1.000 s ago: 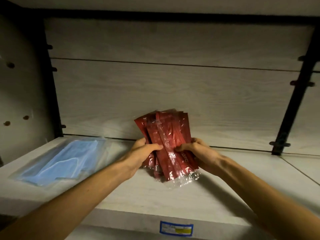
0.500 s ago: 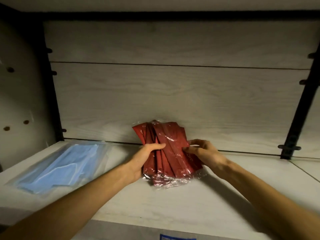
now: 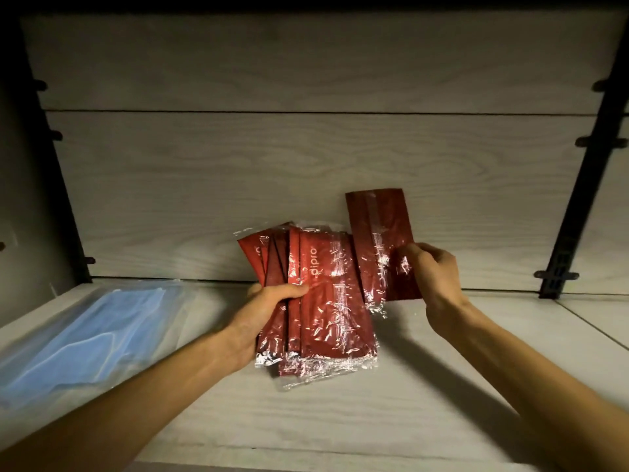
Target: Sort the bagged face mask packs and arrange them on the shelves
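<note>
Head view only. The left hand [image 3: 262,315] is gripping a fanned stack of red mask packs [image 3: 320,301], thumb lying across the front of the stack, other fingers hidden behind it. The stack is standing nearly upright, its clear plastic bottom edges touching or just above the shelf board [image 3: 340,420]; cannot tell which. White lettering is showing on the front pack, approx. in the middle of the frame.

The right hand [image 3: 432,270] is pinching one single red pack [image 3: 381,247] at its right edge, at approx. 2 o'clock from the stack. This pack is standing upright, a bit higher than the others, and its left lower part is overlapping or touching the stack's right side. It is in front of the wooden back panel [image 3: 306,165]; contact w/ the panel is not clear.

At 9 o'clock from the stack, well apart, a bag of blue masks [image 3: 95,335] is lying flat on the same shelf board, near the left wall.

A black upright bracket [image 3: 578,206] is running along the right side at 3 o'clock, w/ small pegs on it. A similar dark upright is showing at the left edge. Both forearms are reaching in from 6 o'clock.
</note>
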Tool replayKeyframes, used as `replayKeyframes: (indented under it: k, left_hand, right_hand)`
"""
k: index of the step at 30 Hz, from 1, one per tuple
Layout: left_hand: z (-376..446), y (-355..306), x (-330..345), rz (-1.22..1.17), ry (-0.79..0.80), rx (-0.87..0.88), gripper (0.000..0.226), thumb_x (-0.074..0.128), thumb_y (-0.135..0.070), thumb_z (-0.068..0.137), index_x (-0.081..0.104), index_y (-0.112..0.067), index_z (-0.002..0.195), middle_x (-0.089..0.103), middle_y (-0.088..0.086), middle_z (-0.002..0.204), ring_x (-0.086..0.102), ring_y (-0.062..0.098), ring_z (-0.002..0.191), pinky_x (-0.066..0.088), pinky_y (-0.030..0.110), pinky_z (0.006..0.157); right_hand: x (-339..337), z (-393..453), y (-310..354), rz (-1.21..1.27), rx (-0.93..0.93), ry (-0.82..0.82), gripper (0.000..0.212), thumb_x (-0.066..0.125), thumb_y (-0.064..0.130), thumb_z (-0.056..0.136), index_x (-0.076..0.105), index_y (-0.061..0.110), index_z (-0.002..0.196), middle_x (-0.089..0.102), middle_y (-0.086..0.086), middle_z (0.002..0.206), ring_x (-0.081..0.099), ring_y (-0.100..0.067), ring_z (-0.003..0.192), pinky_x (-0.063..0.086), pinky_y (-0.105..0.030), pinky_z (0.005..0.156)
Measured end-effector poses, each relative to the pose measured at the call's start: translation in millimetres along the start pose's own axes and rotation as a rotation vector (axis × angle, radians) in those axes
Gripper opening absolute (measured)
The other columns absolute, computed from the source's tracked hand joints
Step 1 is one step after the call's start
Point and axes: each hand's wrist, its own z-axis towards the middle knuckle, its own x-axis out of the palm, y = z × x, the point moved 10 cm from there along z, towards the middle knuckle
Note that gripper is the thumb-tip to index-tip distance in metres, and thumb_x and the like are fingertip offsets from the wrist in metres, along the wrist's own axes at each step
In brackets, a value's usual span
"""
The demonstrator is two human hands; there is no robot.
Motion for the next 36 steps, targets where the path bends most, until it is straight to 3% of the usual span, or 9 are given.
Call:
replayKeyframes:
  k: [2, 7, 12, 15, 20, 23, 28, 32, 36]
  left_hand:
    - [-1, -4, -1, 0.009, -0.014, 0.025, 0.054, 0.078, -0.018, 0.081, 0.059, -0.004, 0.13, 0.073, 0.022, 0.113, 0.071, 0.041, 0.103, 0.059, 0.053, 0.09]
    - [-1, -6, -9, 0.062, -0.039, 0.037, 0.06, 0.082, -0.025, 0.078, 0.058, -0.008, 0.13, 0.074, 0.018, 0.112, 0.073, 0.037, 0.1, 0.058, 0.054, 0.091]
    - [-3, -9, -9, 0.032, -0.035, 0.052, 0.056, 0.083, -0.025, 0.077, 0.063, -0.008, 0.126, 0.076, 0.016, 0.108, 0.075, 0.033, 0.097, 0.061, 0.048, 0.086]
    - [-4, -9, -4, 0.036, -0.011, 0.044, 0.046, 0.081, -0.023, 0.08, 0.069, -0.008, 0.121, 0.077, 0.016, 0.105, 0.075, 0.033, 0.097, 0.061, 0.046, 0.088]
    - [-3, -9, -8, 0.065, -0.024, 0.057, 0.036, 0.08, -0.028, 0.08, 0.073, -0.012, 0.112, 0.079, 0.013, 0.098, 0.077, 0.029, 0.086, 0.062, 0.033, 0.065]
    - [-1, -8, -12, 0.103, -0.039, 0.066, 0.043, 0.082, -0.036, 0.076, 0.072, -0.016, 0.114, 0.079, 0.01, 0.099, 0.077, 0.028, 0.09, 0.062, 0.04, 0.08]
    - [2, -5, -16, 0.118, -0.037, 0.063, 0.054, 0.086, -0.043, 0.066, 0.071, -0.021, 0.113, 0.079, 0.007, 0.1, 0.077, 0.026, 0.09, 0.061, 0.038, 0.077]
    - [3, -1, -17, 0.119, -0.043, 0.042, 0.064, 0.091, -0.046, 0.063, 0.07, -0.022, 0.118, 0.078, 0.009, 0.106, 0.075, 0.03, 0.097, 0.057, 0.052, 0.093]
    - [2, -1, -16, 0.119, -0.043, 0.035, 0.058, 0.088, -0.046, 0.063, 0.073, -0.023, 0.113, 0.078, 0.008, 0.103, 0.076, 0.029, 0.095, 0.056, 0.05, 0.095]
  right_hand:
    - [6, -2, -6, -0.024, 0.065, 0.059, 0.016, 0.064, 0.014, 0.092, 0.07, 0.0, 0.097, 0.068, -0.014, 0.075, 0.064, -0.028, 0.064, 0.063, -0.05, 0.066]
    - [25, -10, -3, -0.144, 0.029, 0.165, 0.007, 0.07, 0.015, 0.09, 0.072, 0.008, 0.091, 0.074, -0.005, 0.07, 0.07, -0.014, 0.056, 0.054, -0.023, 0.048]
    - [37, -21, -19, -0.075, 0.174, 0.316, 0.022, 0.07, 0.01, 0.088, 0.066, -0.005, 0.105, 0.067, -0.013, 0.073, 0.064, -0.022, 0.058, 0.053, -0.029, 0.05]
    - [44, -28, -24, -0.039, 0.231, 0.392, 0.019, 0.069, 0.007, 0.089, 0.066, -0.003, 0.105, 0.066, -0.014, 0.075, 0.063, -0.021, 0.06, 0.052, -0.028, 0.049]
    - [49, -34, -28, -0.086, 0.257, 0.435, 0.027, 0.072, 0.011, 0.087, 0.067, -0.004, 0.11, 0.07, -0.012, 0.081, 0.066, -0.02, 0.066, 0.055, -0.028, 0.057]
    - [48, -34, -28, -0.094, 0.26, 0.411, 0.035, 0.071, 0.016, 0.089, 0.066, -0.007, 0.114, 0.071, -0.011, 0.08, 0.067, -0.019, 0.065, 0.055, -0.029, 0.056]
    - [38, -27, -24, -0.22, 0.178, 0.333, 0.034, 0.065, 0.033, 0.093, 0.071, 0.001, 0.104, 0.072, -0.006, 0.083, 0.068, -0.02, 0.073, 0.055, -0.033, 0.066]
    - [34, -25, -23, -0.306, 0.17, 0.325, 0.022, 0.066, 0.031, 0.092, 0.072, 0.011, 0.084, 0.066, 0.0, 0.073, 0.06, -0.015, 0.063, 0.044, -0.027, 0.056]
    - [34, -22, -19, -0.262, 0.132, 0.332, 0.015, 0.063, 0.018, 0.095, 0.073, 0.008, 0.095, 0.072, -0.004, 0.078, 0.068, -0.011, 0.062, 0.052, -0.024, 0.054]
